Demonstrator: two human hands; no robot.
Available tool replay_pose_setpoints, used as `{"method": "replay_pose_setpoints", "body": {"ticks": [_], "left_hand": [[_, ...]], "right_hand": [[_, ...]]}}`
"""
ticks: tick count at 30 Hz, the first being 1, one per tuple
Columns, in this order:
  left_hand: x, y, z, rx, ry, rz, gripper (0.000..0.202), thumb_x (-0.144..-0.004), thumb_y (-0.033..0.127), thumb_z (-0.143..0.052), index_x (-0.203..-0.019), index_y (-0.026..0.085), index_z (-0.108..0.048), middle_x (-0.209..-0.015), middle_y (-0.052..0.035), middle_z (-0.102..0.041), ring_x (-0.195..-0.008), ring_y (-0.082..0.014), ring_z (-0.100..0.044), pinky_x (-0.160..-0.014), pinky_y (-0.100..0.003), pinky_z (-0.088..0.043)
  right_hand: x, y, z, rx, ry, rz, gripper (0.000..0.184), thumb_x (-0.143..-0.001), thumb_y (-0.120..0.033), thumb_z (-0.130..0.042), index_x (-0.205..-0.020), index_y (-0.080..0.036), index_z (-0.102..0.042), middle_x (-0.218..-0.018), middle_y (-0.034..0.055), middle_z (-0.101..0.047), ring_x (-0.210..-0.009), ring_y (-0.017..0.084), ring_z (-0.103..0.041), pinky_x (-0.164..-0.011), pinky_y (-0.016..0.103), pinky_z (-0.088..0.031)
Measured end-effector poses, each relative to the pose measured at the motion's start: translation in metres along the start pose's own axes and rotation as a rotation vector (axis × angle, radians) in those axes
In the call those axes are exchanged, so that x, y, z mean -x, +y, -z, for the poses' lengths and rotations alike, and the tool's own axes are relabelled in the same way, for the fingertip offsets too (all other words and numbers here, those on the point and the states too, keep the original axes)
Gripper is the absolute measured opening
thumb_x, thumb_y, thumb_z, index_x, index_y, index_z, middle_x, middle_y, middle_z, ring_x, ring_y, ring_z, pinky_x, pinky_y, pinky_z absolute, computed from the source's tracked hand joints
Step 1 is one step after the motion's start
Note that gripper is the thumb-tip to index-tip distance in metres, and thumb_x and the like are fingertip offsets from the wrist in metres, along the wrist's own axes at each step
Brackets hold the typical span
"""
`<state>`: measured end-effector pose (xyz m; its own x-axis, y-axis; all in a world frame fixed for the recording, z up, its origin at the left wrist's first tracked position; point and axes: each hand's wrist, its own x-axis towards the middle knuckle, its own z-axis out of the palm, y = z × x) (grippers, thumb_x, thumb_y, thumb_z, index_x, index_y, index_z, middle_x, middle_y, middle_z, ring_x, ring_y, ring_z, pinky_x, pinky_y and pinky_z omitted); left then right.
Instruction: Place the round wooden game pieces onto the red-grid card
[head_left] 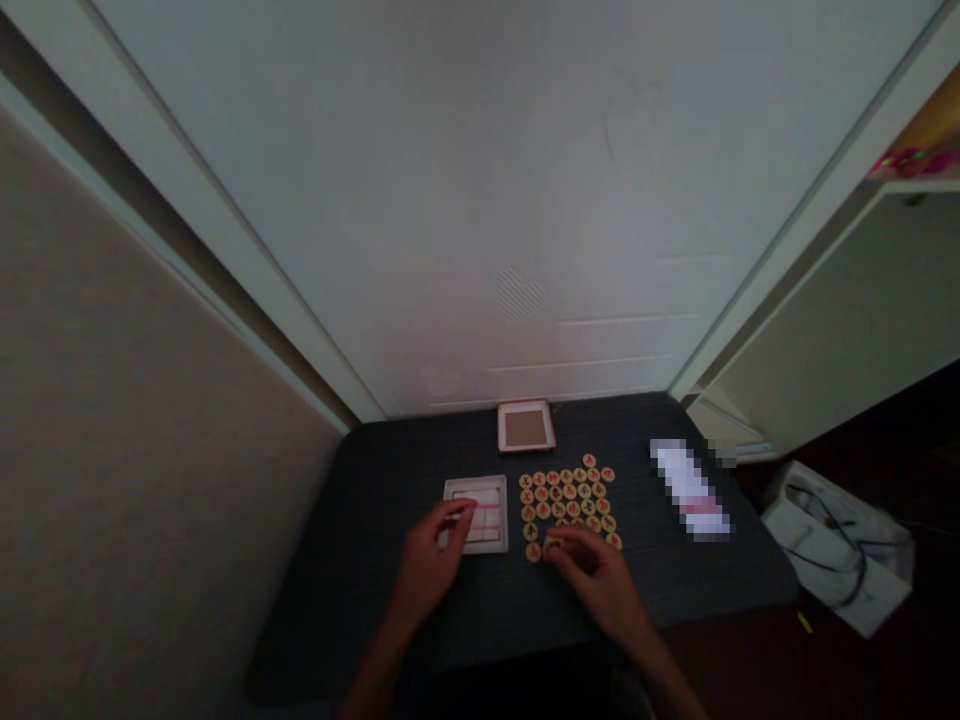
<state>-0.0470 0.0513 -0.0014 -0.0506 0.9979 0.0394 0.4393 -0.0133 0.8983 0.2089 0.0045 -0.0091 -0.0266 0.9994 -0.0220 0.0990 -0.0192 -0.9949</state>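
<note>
Several round wooden game pieces (568, 497) with red marks lie in rows on a dark table (375, 600). My right hand (592, 575) reaches to the near edge of the rows, its fingertips pinched on one piece (552, 545). My left hand (433, 555) rests with curled fingers on the left edge of a white tray with red lines (484, 515), just left of the pieces.
A square box lid with a brown inside (526, 428) sits at the table's far edge by the white wall. A blurred white item (690, 490) lies on the right. A white bag with black cords (840, 550) lies on the floor at right.
</note>
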Motion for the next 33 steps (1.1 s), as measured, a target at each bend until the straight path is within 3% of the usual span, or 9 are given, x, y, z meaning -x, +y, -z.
{"method": "replay_pose_setpoints", "body": {"ticks": [4,10,17,23,33], "left_hand": [[-0.035,-0.039,0.016,-0.215,0.117,-0.191,0.032,-0.092,0.041,-0.058,-0.117,0.023,-0.068,-0.129,-0.0093,-0.067,-0.122,-0.0279,-0.061,-0.107,-0.048,-0.048],[-0.056,-0.070,0.013,-0.370,0.053,-0.253,0.040,-0.096,0.039,-0.051,-0.129,0.019,-0.060,-0.141,-0.0133,-0.058,-0.133,-0.0284,-0.052,-0.115,-0.052,-0.039],[-0.035,-0.074,0.006,-0.423,-0.041,-0.282,0.039,-0.101,0.035,-0.041,-0.133,0.022,-0.057,-0.140,-0.0104,-0.061,-0.136,-0.0264,-0.050,-0.120,-0.057,-0.028],[-0.015,-0.073,0.010,-0.430,-0.079,-0.318,0.037,-0.102,0.030,-0.040,-0.133,0.024,-0.059,-0.138,-0.0065,-0.064,-0.136,-0.0239,-0.051,-0.120,-0.055,-0.028],[0.016,-0.064,0.008,-0.412,-0.135,-0.336,0.038,-0.100,0.026,-0.043,-0.132,0.029,-0.062,-0.137,-0.0041,-0.066,-0.134,-0.0234,-0.054,-0.119,-0.057,-0.029]], "right_hand": [[0.000,0.003,0.011,-0.024,0.021,-0.024,0.032,-0.084,-0.049,-0.074,-0.105,-0.025,-0.073,-0.099,0.0055,-0.075,-0.086,0.023,-0.073,-0.078,0.035,-0.059],[-0.001,0.011,0.024,-0.015,0.048,-0.024,0.037,-0.082,-0.052,-0.075,-0.105,-0.023,-0.073,-0.108,0.0077,-0.073,-0.088,0.024,-0.073,-0.079,0.036,-0.060],[-0.006,0.017,0.030,0.035,0.078,-0.013,0.035,-0.083,-0.051,-0.074,-0.104,-0.023,-0.073,-0.103,0.0074,-0.074,-0.084,0.024,-0.073,-0.077,0.038,-0.061],[-0.006,0.014,0.026,0.037,0.060,0.017,0.037,-0.083,-0.053,-0.073,-0.105,-0.024,-0.073,-0.103,0.0078,-0.073,-0.086,0.024,-0.072,-0.079,0.038,-0.061],[0.005,0.009,0.021,-0.057,0.010,-0.051,0.043,-0.085,-0.056,-0.071,-0.112,-0.023,-0.070,-0.095,0.0085,-0.077,-0.089,0.027,-0.075,-0.084,0.043,-0.060]]}}
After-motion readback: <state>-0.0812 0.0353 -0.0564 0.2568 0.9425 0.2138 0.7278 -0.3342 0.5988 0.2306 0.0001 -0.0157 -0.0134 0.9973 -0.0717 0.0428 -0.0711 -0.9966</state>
